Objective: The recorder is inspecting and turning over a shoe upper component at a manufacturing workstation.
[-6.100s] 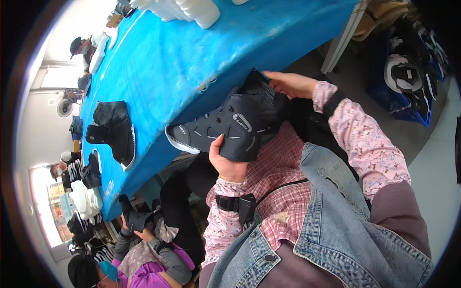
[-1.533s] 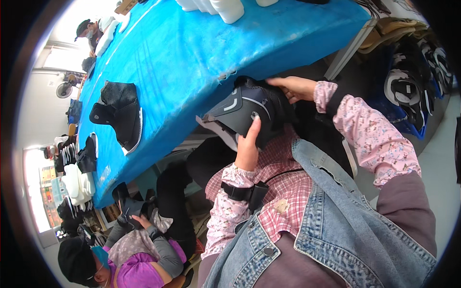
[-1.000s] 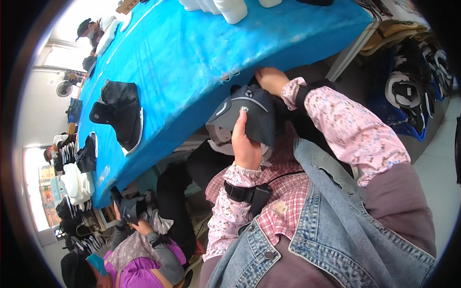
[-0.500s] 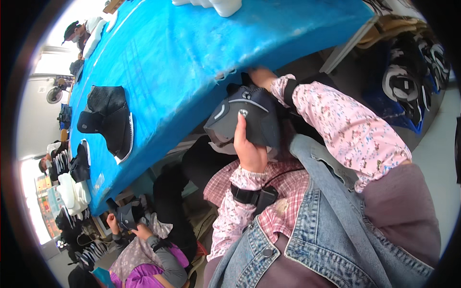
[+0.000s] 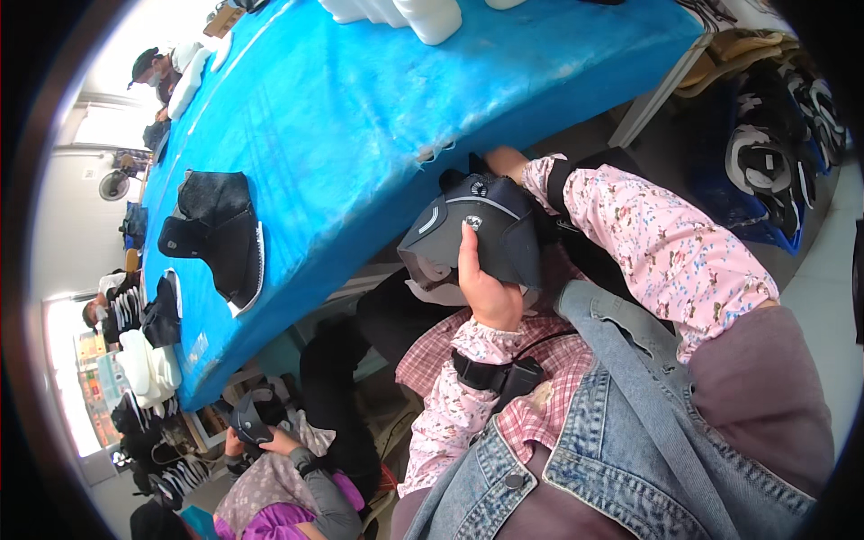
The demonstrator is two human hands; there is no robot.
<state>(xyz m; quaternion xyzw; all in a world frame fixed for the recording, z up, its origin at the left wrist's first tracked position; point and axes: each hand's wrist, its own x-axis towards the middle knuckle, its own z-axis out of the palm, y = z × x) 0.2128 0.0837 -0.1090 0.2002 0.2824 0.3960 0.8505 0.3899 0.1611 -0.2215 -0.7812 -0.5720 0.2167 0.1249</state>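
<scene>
Your left hand [image 5: 486,292] wraps its fingers closed around the dark shoe upper [image 5: 472,229] just below the blue table's [image 5: 360,117] near edge, while your right hand [image 5: 506,164] grips its far side, fingers largely hidden.

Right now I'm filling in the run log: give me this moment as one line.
left hand: holds dark shoe | right hand: on shoe's far side | blue table: another dark shoe lying
</scene>
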